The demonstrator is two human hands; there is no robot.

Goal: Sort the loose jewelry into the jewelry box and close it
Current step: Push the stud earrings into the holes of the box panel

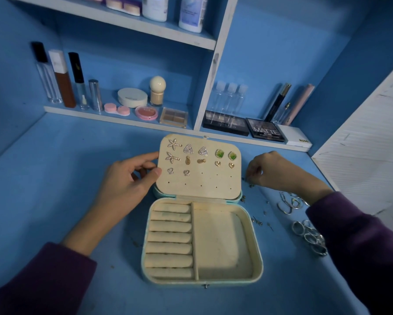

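Jewelry box (258, 253) lies open mid-table (66, 178). Left hand (132, 178) pinches the lid (199, 185) by its left edge, thumb on its face, likely steadying it for pinning. Earrings (188, 148) fill its upper rows. Right hand (272, 169) has its fingers bunched narrow over loose studs (258, 221) beside the lid; whether they hold one is too small to tell. Rings (309, 235) wait at right

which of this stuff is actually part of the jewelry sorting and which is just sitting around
Part of the job: jewelry box, its lid panel held by the left hand, loose studs by the right hand, hoop earrings, rings.

Just lying about, on the shelf: eyeshadow palettes, blush, round compact, clear bottles, lip gloss tubes.
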